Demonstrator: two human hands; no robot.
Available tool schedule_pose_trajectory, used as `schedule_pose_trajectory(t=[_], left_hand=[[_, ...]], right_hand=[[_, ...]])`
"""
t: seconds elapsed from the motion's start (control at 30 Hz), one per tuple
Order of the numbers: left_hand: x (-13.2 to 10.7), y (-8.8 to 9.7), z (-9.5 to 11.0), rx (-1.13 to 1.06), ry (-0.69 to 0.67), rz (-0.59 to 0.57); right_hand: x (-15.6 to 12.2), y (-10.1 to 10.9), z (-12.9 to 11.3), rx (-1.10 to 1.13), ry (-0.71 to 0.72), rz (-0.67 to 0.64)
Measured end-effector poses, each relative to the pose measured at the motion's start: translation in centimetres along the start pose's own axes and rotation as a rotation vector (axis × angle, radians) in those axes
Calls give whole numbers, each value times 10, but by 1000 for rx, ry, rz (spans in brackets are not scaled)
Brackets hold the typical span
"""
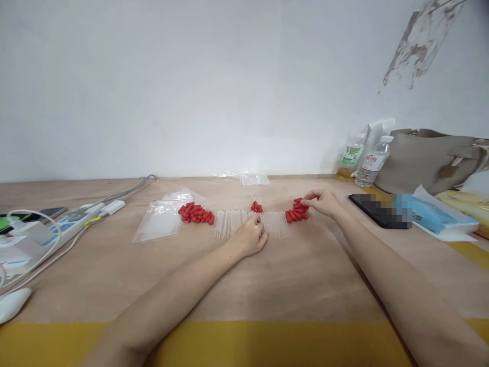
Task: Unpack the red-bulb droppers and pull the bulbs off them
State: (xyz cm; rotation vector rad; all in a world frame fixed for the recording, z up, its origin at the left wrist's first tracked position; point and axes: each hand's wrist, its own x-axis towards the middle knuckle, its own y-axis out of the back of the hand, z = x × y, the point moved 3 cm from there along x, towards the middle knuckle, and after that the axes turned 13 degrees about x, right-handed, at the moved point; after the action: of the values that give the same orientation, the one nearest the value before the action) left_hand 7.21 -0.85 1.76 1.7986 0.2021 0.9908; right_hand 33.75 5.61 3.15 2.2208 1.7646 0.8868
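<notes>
A row of thin clear tubes (229, 223) lies side by side across the middle of the table. My left hand (250, 237) rests over this row with its fingers curled together; what they hold, if anything, is hidden. Just beyond, a few tubes with red bulbs (256, 207) on their near ends lie together. At the row's right end is a small pile of red bulbs (297, 214), drop-shaped and rubbery-looking. My right hand (321, 201) pinches a red bulb (301, 203) at the pile's far side. A larger heap of red bulbs (195, 213) sits at the left end.
Clear plastic bags (158, 221) lie left of the heap, another bag (254, 179) by the wall. A power strip (57, 242) with cables occupies the left. On the right are a black phone (378, 211), a blue tissue pack (439, 216), bottles (372, 163) and a grey handbag (424, 160).
</notes>
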Motion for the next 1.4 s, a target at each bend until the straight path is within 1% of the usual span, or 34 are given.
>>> schedule_pose_trajectory(t=[0.13,0.2,0.27,0.37,0.47,0.53,0.57,0.63,0.7,0.77,0.9,1.0,1.1,1.2,1.3,1.4], left_hand=[[1,5,0,-23,-1,42],[1,10,-3,-21,-3,77],[-2,16,-7,-4,-12,111],[-14,23,-15,27,-27,132],[-30,27,-23,33,-20,136],[-39,28,-27,19,17,158],[-41,28,-29,10,40,170],[-42,27,-31,-5,77,187],[-41,27,-33,-14,103,190],[-40,27,-34,-18,124,186],[-40,28,-36,-22,154,167],[-41,27,-38,-24,171,154],[-42,26,-39,-25,180,134],[-43,25,-40,-28,181,121],[-43,25,-40,-29,186,120],[-43,26,-40,-30,186,119]], right_hand=[[0,-3,1,-29,13,-74],[2,-3,3,-55,3,-66],[3,-1,5,-55,-16,-10],[4,4,5,-40,-37,107],[4,4,-6,-54,-29,171],[2,-4,-22,-103,-12,158],[1,-12,-31,-143,-3,127],[-2,-32,-52,-245,54,19],[-3,-56,-70,-378,57,-95],[-3,-79,-82,-400,30,-124],[2,-115,-89,-434,-52,-137],[4,-134,-88,-450,-116,-133],[5,-145,-86,-457,-174,-121],[7,-148,-88,-456,-208,-100],[4,-141,-93,-446,-200,-83],[-8,-127,-95,-429,-142,-79]])
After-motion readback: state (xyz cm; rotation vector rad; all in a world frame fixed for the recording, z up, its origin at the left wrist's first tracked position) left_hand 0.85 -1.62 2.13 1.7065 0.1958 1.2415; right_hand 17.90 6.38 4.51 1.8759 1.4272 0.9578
